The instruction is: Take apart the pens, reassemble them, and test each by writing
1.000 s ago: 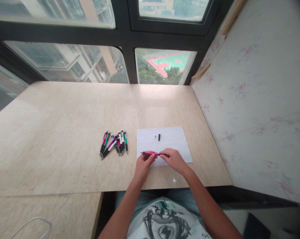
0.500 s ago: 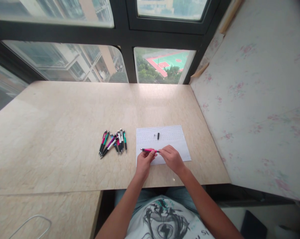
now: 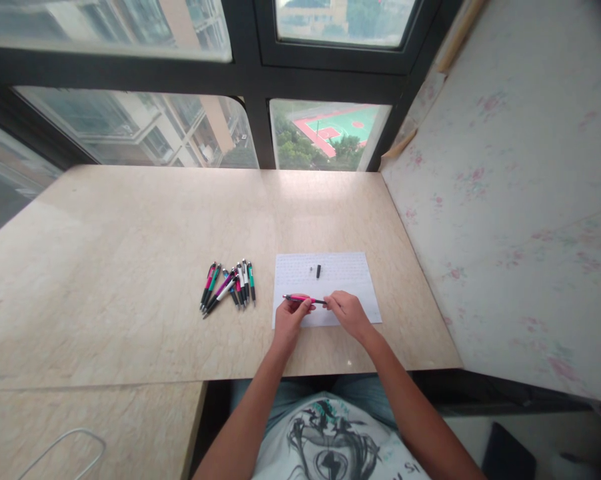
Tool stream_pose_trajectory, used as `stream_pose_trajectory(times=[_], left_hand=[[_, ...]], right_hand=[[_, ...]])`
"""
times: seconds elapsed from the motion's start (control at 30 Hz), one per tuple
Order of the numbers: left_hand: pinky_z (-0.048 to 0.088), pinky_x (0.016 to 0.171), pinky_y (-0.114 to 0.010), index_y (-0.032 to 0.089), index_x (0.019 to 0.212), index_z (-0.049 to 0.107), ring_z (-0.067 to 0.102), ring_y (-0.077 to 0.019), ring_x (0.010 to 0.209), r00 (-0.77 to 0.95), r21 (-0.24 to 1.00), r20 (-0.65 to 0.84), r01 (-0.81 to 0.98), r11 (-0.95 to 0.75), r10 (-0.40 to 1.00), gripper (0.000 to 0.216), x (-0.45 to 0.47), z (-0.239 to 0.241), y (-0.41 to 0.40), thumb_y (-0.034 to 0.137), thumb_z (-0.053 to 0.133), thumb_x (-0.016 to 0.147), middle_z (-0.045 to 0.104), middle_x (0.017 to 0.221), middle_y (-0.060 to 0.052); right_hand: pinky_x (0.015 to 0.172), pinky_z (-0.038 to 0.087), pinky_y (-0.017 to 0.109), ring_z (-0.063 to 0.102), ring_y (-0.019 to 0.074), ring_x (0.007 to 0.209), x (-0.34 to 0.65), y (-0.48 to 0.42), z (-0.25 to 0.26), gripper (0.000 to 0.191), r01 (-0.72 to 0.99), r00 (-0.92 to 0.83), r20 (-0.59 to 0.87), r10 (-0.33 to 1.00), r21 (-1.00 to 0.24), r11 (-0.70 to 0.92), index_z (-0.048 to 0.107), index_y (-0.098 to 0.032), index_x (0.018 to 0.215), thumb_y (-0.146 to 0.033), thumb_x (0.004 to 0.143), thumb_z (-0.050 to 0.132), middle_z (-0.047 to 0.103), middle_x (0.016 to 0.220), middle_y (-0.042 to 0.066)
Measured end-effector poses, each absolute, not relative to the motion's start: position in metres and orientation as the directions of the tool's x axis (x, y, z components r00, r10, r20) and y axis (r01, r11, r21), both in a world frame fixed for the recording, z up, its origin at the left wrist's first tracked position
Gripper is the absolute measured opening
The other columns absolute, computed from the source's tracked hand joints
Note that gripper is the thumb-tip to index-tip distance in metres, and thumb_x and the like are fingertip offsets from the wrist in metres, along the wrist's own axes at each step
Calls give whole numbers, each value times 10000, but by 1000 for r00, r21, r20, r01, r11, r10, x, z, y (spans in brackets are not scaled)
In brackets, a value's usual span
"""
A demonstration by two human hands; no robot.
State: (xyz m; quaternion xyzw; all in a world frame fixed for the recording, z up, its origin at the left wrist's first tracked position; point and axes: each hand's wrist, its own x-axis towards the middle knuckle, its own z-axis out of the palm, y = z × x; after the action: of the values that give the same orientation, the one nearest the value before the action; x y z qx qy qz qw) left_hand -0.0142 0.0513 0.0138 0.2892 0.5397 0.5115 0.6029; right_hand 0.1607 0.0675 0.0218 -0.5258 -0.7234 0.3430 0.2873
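Note:
My left hand (image 3: 290,323) is closed around the pink barrel of a click pen (image 3: 295,298) held level above the paper. Its clip end points left. A thin dark rod, which looks like the pen's refill (image 3: 318,302), sticks out of the barrel's right end. The fingertips of my right hand (image 3: 349,313) pinch the rod's outer end. Under both hands lies a sheet of lined paper (image 3: 355,280) with handwriting across its upper part. A short black grip sleeve (image 3: 318,271) and a tiny metallic piece (image 3: 311,269) rest on it, beyond my hands.
Left of the paper is a loose pile of several click pens (image 3: 228,287) in mixed colours. The marble-look tabletop (image 3: 130,267) reaches back to the window frame (image 3: 260,120). A flowered wall (image 3: 490,220) bounds the right side. A white cable (image 3: 80,433) lies at lower left.
My right hand has shifted slightly right, away from the left hand. More of the dark rod now shows between the pink barrel and my right fingertips.

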Motion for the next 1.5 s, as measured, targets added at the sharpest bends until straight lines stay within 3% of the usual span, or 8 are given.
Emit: stream_pose_trajectory(times=[0.13,0.3,0.43,0.63,1.03,1.23,1.37,1.5], left_hand=[[514,730,-313,142,854,710,682,-191,710,-94,913,-333,-280,296,938,320,-15,12,51,381,810,667,724,750,-69],[505,713,-303,137,843,714,673,-189,703,-79,925,-313,-253,285,947,306,-16,13,50,387,797,687,719,722,-71],[503,708,-299,137,839,711,666,-180,692,-68,930,-295,-248,270,953,291,-17,13,50,377,792,696,719,729,-69],[500,706,-292,134,838,706,666,-176,693,-76,936,-292,-230,268,953,292,-16,12,51,377,789,698,715,716,-56],[512,717,-288,132,862,705,680,-169,705,-71,917,-311,-284,280,948,294,-19,14,51,353,800,692,724,750,-54],[521,729,-291,129,859,707,687,-172,715,-70,909,-319,-304,284,945,288,-17,14,51,350,796,699,724,739,-55],[527,726,-297,128,862,707,692,-178,715,-67,911,-319,-299,285,946,301,-15,15,51,358,800,693,724,734,-58],[528,717,-297,130,854,709,691,-180,707,-69,909,-328,-296,295,942,314,-13,16,51,368,809,675,725,736,-61]], right_hand=[[684,458,298,608,170,684,164,67,21,398,514,-245,41,969,-842,166,693,-201,707,-424,952,474,681,712,41],[643,461,299,588,180,710,162,65,27,246,438,-181,177,967,-866,241,710,-216,744,-386,885,601,673,739,48],[622,457,289,590,184,756,162,65,29,161,439,-174,193,966,-863,251,715,-217,861,-346,865,619,672,793,54],[654,426,287,577,160,673,171,68,22,358,497,-265,100,959,-838,224,679,-190,705,-390,943,500,636,686,34],[674,468,283,646,167,651,168,63,24,387,380,-274,-90,957,-925,22,712,-187,741,-415,948,477,696,657,27],[649,481,286,650,181,736,166,63,27,153,393,-174,29,984,-914,97,706,-194,808,-339,817,656,727,806,49],[634,484,281,655,184,776,166,62,29,201,387,-173,38,984,-916,103,701,-197,924,-366,842,629,724,866,57],[674,480,298,639,167,690,167,63,34,346,412,-227,21,974,-904,115,691,-191,731,-366,942,480,700,714,45]])
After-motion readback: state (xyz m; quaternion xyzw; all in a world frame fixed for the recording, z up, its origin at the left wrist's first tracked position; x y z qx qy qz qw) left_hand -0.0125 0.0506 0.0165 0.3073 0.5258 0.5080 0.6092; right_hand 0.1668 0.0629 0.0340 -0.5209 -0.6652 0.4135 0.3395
